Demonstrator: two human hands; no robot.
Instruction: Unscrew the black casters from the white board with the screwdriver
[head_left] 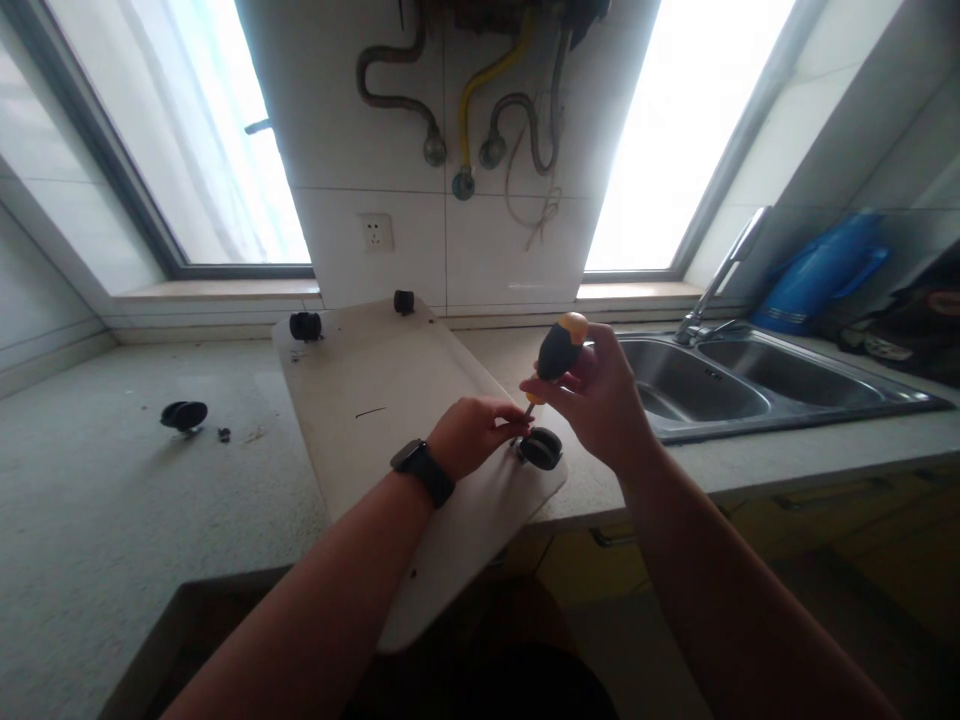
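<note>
A pale board (390,370) with rounded corners lies on the counter, its near corner jutting past the front edge. Black caster wheels stand on it: one caster (541,448) at the right corner, a second caster (305,325) and a third caster (403,301) at the far end. My right hand (592,395) grips a black and orange screwdriver (561,347), its shaft pointing down beside the right caster. My left hand (480,432), with a watch on the wrist, has its fingers pinched near the shaft's tip; whatever they hold is hidden.
A loose caster (184,415) and a small dark piece (224,435) lie on the counter (90,470) at the left. To the right is a double sink (690,390) with a faucet (705,325); behind it leans a blue jug (821,270). Pipes hang on the wall.
</note>
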